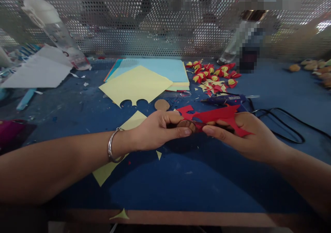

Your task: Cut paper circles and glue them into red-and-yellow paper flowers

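My left hand (157, 129) is closed, its thumb and fingers pinching a small brown disc (186, 124). A silver bangle circles that wrist. My right hand (245, 136) is closed on a cut piece of red paper (218, 116), which spreads over its fingers with jagged edges. A thin dark strip (198, 124) runs between the two hands; I cannot make out whether it is a blade. More red paper (186, 111) shows just beyond the left fingertips. A flat round tan disc (162, 105) lies behind my left hand.
Yellow paper (137, 84) with round cut-outs tops a stack of coloured sheets (157, 65). Red and yellow paper flowers (204, 72) sit beside a blue glue gun (227, 99) and its black cable (289, 114). Bottles (60, 36) stand along the perforated metal panel (155, 26).
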Available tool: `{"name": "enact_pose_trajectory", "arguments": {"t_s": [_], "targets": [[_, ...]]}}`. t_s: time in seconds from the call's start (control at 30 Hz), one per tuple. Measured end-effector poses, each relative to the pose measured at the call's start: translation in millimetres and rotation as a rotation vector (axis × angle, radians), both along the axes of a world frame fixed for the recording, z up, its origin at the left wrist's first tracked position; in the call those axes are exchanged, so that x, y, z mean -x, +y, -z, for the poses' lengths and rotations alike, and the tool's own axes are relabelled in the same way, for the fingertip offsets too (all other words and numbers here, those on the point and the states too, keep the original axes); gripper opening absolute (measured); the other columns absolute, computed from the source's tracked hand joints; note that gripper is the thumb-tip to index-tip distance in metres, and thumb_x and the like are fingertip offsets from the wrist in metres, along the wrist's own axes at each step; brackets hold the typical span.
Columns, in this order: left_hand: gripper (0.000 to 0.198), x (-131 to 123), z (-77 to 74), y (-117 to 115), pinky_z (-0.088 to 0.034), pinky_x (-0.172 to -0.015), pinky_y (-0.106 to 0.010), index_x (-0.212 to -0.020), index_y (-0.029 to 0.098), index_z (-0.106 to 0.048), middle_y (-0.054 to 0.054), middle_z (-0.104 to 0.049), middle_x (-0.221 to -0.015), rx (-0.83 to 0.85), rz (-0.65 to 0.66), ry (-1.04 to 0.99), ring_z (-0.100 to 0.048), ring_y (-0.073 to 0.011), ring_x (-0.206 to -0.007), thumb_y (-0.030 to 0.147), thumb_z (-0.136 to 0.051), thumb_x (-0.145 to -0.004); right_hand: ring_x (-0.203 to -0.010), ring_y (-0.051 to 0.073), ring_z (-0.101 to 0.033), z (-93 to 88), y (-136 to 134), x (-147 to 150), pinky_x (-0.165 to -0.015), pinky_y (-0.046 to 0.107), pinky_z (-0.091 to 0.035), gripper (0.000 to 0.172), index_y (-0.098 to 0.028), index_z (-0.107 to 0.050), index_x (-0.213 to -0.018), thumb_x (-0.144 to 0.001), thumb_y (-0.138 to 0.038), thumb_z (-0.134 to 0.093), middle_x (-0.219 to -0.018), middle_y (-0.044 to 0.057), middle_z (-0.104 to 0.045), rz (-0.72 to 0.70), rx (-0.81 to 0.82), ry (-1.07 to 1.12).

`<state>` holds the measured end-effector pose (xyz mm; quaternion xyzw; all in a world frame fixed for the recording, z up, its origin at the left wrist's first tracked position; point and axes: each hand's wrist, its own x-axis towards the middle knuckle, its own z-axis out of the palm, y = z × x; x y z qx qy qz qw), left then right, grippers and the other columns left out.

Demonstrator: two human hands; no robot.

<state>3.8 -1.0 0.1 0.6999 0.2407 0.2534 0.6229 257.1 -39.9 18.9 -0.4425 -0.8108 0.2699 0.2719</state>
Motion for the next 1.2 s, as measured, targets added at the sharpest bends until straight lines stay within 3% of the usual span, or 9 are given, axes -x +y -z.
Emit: {"name": "enact_pose_trajectory", "arguments": {"t_s": [0.13, 0.27, 0.5, 0.7, 0.9, 1.03, 1.13, 1.2], "targets": [[0.028, 0.9, -1.1, 1.9, -0.037, -0.071, -0.029, -0.074, 0.016, -0.061, 0.002, -0.052, -0.078, -0.018, 0.011, 0.015, -0.045, -0.0130, -0.075, 0.030, -0.070, -0.097, -0.078, 0.019, -0.074, 0.8, -0.3, -0.6, -0.074, 0.032, -0.058, 0.039, -0.028, -0.083, -0.100, -0.105, -0.058, -0.059, -0.091, 0.002, -0.083, -0.008, -0.012, -0.014], [0.024, 1.5, -3.6, 4.2, -0.037, -0.069, -0.027, -0.074, 0.016, -0.063, 0.005, -0.048, -0.073, -0.061, 0.041, 0.005, -0.042, -0.0111, -0.069, 0.024, -0.071, -0.096, -0.073, 0.020, -0.073, 2.0, -1.2, -2.0, -0.064, 0.031, -0.055, 0.044, -0.027, -0.080, -0.087, -0.106, -0.059, -0.056, -0.080, 0.002, -0.079, -0.001, -0.009, -0.057], [0.029, 2.2, -4.6, 5.9, -0.038, -0.070, -0.027, -0.072, 0.016, -0.060, 0.004, -0.049, -0.073, -0.138, 0.073, -0.001, -0.043, -0.0107, -0.070, 0.021, -0.069, -0.099, -0.083, 0.021, -0.077, -0.6, 0.1, -2.5, -0.081, 0.033, -0.061, 0.039, -0.028, -0.083, -0.103, -0.105, -0.058, -0.059, -0.095, 0.003, -0.084, -0.015, -0.028, -0.022], [0.013, 4.8, -3.5, 8.5, -0.043, -0.075, -0.026, -0.086, 0.016, -0.071, 0.002, -0.062, -0.082, -0.138, 0.091, 0.031, -0.054, -0.0108, -0.076, 0.018, -0.069, -0.098, -0.075, 0.017, -0.074, -0.8, -0.3, -2.2, -0.075, 0.028, -0.059, 0.038, -0.027, -0.083, -0.100, -0.107, -0.055, -0.058, -0.088, 0.000, -0.083, -0.037, -0.034, -0.044], [0.012, 7.6, -4.6, 11.9, -0.047, -0.080, -0.026, -0.094, 0.015, -0.076, -0.001, -0.069, -0.087, -0.181, 0.101, 0.083, -0.061, -0.0124, -0.083, 0.023, -0.067, -0.099, -0.073, 0.019, -0.072, -5.7, 1.4, -1.8, -0.071, 0.030, -0.058, 0.040, -0.026, -0.083, -0.102, -0.105, -0.058, -0.058, -0.086, 0.001, -0.082, -0.034, -0.013, -0.066], [0.013, 8.8, -5.3, 12.6, -0.050, -0.083, -0.028, -0.097, 0.017, -0.077, -0.002, -0.072, -0.087, -0.203, 0.119, 0.118, -0.064, -0.0145, -0.086, 0.026, -0.068, -0.099, -0.084, 0.022, -0.075, -6.8, 1.1, -1.0, -0.078, 0.033, -0.058, 0.037, -0.027, -0.083, -0.100, -0.104, -0.056, -0.060, -0.094, 0.002, -0.083, -0.044, 0.059, -0.063], [0.014, 8.7, -5.0, 13.6, -0.050, -0.082, -0.028, -0.097, 0.018, -0.078, -0.003, -0.074, -0.089, -0.212, 0.126, 0.149, -0.065, -0.0151, -0.087, 0.027, -0.068, -0.098, -0.071, 0.019, -0.067, -3.4, 0.3, -1.4, -0.067, 0.031, -0.055, 0.046, -0.025, -0.079, -0.086, -0.103, -0.063, -0.059, -0.079, 0.002, -0.077, -0.006, 0.067, -0.055], [0.015, 8.4, -4.2, 14.4, -0.050, -0.080, -0.027, -0.098, 0.017, -0.078, -0.004, -0.076, -0.093, -0.194, 0.129, 0.165, -0.066, -0.0149, -0.087, 0.028, -0.067, -0.099, -0.056, 0.014, -0.052, -0.3, 0.1, -2.1, -0.053, 0.028, -0.045, 0.056, -0.023, -0.070, -0.071, -0.101, -0.069, -0.058, -0.062, 0.000, -0.063, 0.034, 0.064, -0.070]]}}
